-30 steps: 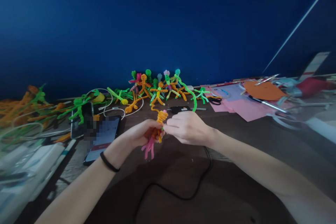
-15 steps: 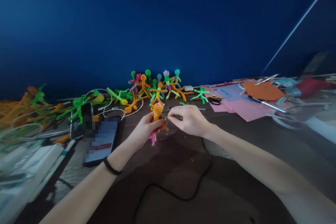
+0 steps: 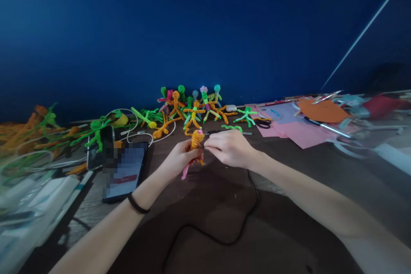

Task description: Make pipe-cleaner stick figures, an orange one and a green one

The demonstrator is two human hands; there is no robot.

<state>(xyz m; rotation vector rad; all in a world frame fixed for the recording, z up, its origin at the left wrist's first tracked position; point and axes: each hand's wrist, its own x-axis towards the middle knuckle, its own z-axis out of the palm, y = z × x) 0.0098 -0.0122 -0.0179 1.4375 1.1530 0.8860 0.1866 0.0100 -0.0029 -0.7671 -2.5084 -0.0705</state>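
Orange-and-pink fuzzy pipe-cleaner figure [image 3: 197,138]: right of the flat black phone [image 3: 128,175], grasped by the left hand [image 3: 177,157]. Fingers of the right hand [image 3: 233,147] apparently pinch a light-green fuzzy strand [image 3: 233,128]. Advisable: steady hold, pinch close to the figure.

One left hand [image 3: 180,156], one right hand [image 3: 231,147] and one orange-and-pink pipe-cleaner piece [image 3: 197,138] are shown. Also visible are two smartphones [image 3: 133,167], one black wristband [image 3: 136,204] and at least ten pipe-cleaner figures [image 3: 194,115].
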